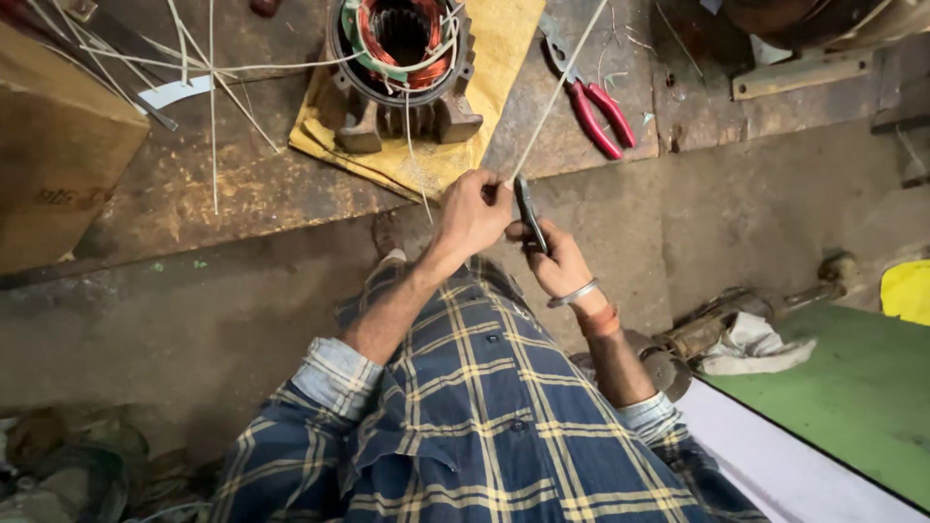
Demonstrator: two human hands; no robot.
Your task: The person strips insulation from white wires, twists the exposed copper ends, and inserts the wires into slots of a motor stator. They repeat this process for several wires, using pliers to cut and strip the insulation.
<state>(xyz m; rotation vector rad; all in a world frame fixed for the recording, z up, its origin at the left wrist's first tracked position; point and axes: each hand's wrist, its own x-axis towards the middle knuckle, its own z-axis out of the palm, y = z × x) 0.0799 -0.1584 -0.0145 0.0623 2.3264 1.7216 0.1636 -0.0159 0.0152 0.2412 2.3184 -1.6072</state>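
Above the rusty workbench (194, 194), left hand (472, 211) pinches a thin strip (557, 92), right hand (554, 257) grips scissors (529, 211)

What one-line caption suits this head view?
Left hand pinches a thin white strip while right hand holds a dark tool.

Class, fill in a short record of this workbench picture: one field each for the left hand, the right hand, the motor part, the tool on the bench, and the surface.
Left hand: left hand pinches a thin pale sleeve strip
Right hand: right hand grips small dark scissors
Motor part: wound stator with copper coils, on a yellow cloth
Bench tool: red-handled pliers, lying apart
Surface: rusty metal workbench
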